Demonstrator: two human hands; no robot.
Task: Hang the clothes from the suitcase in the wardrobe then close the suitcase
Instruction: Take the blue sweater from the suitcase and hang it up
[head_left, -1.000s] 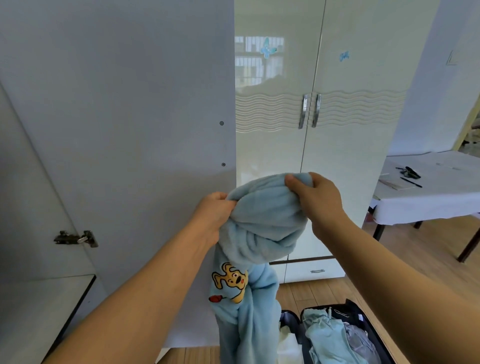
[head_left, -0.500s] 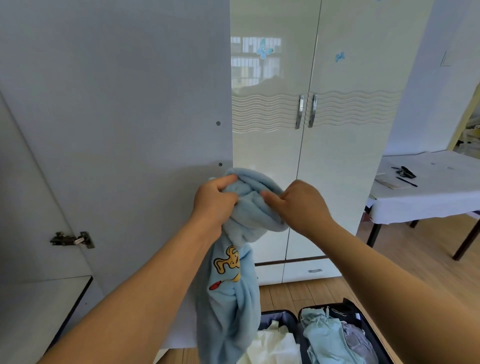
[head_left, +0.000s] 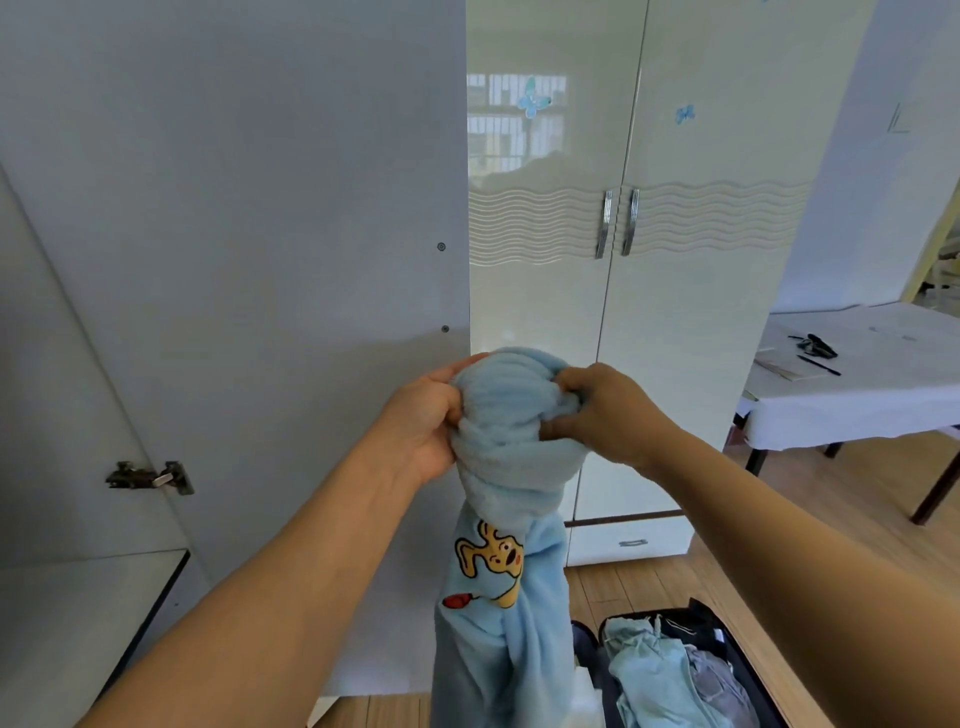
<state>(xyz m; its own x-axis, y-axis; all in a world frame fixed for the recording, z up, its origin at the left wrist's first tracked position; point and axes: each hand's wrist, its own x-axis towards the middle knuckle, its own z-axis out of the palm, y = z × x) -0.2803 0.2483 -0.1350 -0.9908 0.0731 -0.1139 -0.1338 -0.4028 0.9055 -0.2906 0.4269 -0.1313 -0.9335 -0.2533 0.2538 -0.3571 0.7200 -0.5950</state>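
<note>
Both hands, left hand (head_left: 423, 415) and right hand (head_left: 608, 415), are gripping the bunched blue garment (head_left: 506, 467); shaking it open above the suitcase (head_left: 748, 654) should expose its shoulders for hanging.

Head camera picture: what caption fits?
Both hands grip a bunched blue garment above the open suitcase.

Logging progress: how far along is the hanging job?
Done: a wardrobe door stands open. In hand: both hands, left and right, grip a bunched light-blue garment; no hanger visible. Left: clothes remain in the open suitcase, which needs closing.
</note>
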